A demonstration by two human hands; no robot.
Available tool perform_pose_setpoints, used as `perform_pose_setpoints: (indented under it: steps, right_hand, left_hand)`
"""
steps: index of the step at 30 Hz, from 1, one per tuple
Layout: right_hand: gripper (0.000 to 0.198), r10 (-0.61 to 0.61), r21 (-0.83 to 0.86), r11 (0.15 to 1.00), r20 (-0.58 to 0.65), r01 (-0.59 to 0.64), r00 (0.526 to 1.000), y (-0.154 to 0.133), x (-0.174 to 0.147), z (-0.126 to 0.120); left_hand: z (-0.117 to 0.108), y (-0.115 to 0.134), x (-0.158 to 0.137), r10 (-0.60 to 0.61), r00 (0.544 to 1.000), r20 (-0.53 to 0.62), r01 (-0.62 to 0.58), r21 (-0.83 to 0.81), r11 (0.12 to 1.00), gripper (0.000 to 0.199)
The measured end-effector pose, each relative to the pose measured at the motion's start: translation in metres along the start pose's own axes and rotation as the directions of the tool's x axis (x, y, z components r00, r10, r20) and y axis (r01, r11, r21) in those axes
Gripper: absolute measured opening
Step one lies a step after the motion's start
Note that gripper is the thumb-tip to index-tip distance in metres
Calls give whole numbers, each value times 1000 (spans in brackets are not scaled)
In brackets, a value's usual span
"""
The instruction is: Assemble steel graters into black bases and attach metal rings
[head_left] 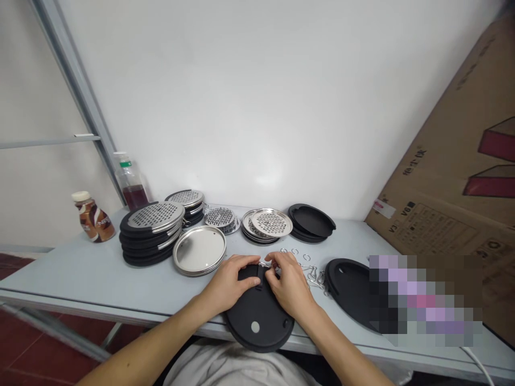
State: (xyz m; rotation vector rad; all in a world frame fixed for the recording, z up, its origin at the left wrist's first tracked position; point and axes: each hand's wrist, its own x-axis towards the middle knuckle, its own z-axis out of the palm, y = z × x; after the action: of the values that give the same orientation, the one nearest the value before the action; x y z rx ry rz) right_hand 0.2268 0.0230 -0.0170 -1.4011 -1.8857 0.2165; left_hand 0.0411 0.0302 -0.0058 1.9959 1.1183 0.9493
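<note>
A round black case (259, 316) tilts over the table's front edge, its flat face toward me, with a pale dot, a small knob and a strap at its top. My left hand (229, 281) grips its upper left rim, thumb on the strap. At the top edge, my right hand (290, 279) has its fingers closed around a small shiny metal piece (263, 264), partly hidden by the fingertips. Right beside that hand lie loose metal clips (316, 276) and several small rings (295, 251). More black discs (348, 289) lie farther right.
Left are stacked black cases with grater tops (155, 217) and steel discs (200, 251). Behind are grater plates (271, 222), spiked plates (220, 217) and black trays (311, 221). Two bottles (94, 220) stand far left. A large cardboard box (442, 177) leans at right, beside a blurred patch.
</note>
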Motion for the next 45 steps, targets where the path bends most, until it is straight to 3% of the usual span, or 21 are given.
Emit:
perform_pose_setpoints:
  steps: [20,24,27,30,34,39,45]
  right_hand:
    - [25,34,-31,999,5,-34,999,-1,-2,-4]
    - [26,30,-4,1000,4,-30,1000,3,-3,-7]
    - [27,-1,-33,999,-38,-1,999,8,-3,-9]
    - [25,-12,-86,996,-81,5,997,13,-2,-12]
    - [22,-12,-25,1000,-14,12,1000,13,-3,-15]
    - [24,-42,83,996,30,39,999,7,-4,-18]
    - [35,15,190,982,-16,-12,1000,5,-3,-23]
  left_hand:
    - [-3,2,3,12,1000,12,-12,17,1000,47]
    - [-6,11,0,93,995,31,-96,135,986,44]
    - [-9,25,-14,130,985,114,-154,235,960,47]
    - [-11,36,-36,136,951,278,-229,338,913,71]
    - [-7,35,-56,172,886,431,-359,402,842,91]
    - [2,21,-53,264,877,402,-439,444,781,90]
    - [-2,14,-48,332,867,373,-469,381,797,75]
